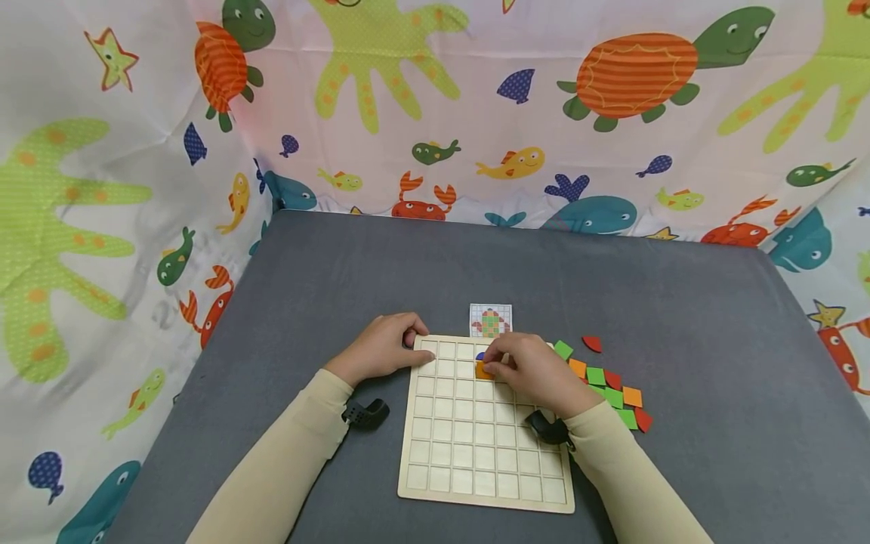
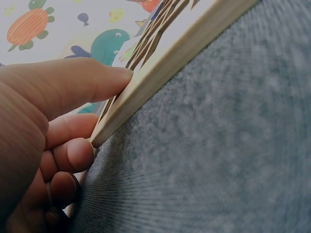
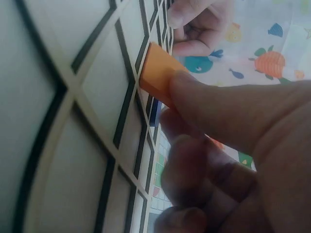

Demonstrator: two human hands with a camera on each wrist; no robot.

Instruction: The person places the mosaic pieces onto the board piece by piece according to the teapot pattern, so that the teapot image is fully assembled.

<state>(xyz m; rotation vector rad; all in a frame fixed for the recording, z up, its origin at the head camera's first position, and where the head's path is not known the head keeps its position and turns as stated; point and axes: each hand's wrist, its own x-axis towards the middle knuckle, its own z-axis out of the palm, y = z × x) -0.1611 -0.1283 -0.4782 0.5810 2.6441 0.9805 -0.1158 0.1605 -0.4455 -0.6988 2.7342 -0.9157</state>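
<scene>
A wooden grid board (image 1: 448, 453) with square cells lies on the grey table. My left hand (image 1: 386, 349) holds its far left corner, the thumb (image 2: 104, 80) on top of the rim and the curled fingers (image 2: 73, 153) at the edge. Between thumb and fingers, my right hand (image 1: 526, 369) pinches an orange square tile (image 3: 160, 73), tilted close over the cells near the board's far side. Just beyond it a blue piece (image 1: 480, 355) sits in a far-row cell, partly hidden by the right hand.
Behind the board lies a small pattern card (image 1: 491, 320) with a coloured grid picture. Right of the board are several loose green, orange and red tiles (image 1: 613, 398), with one red quarter-round piece (image 1: 592, 344) apart from them. A printed cloth (image 1: 489, 174) hangs behind the table.
</scene>
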